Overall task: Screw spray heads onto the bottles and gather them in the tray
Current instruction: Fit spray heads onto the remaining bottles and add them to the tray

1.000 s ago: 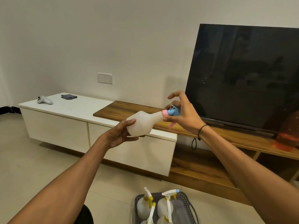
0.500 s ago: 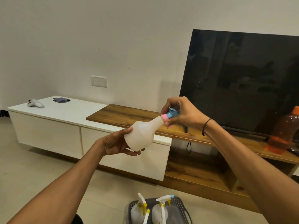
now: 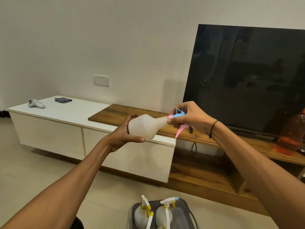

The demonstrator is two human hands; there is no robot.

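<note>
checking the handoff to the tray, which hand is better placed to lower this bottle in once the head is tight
Probably the left hand: it already wraps the bottle body, bearing it, above the tray. The right hand only pinches the spray head.

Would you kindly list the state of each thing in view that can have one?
white bottle: held on its side, in the air
spray head: on the bottle's neck
left hand: closed round the bottle's base
right hand: closed on the spray head
tray: on the floor, holding bottles with heads fitted
television: screen dark
</note>
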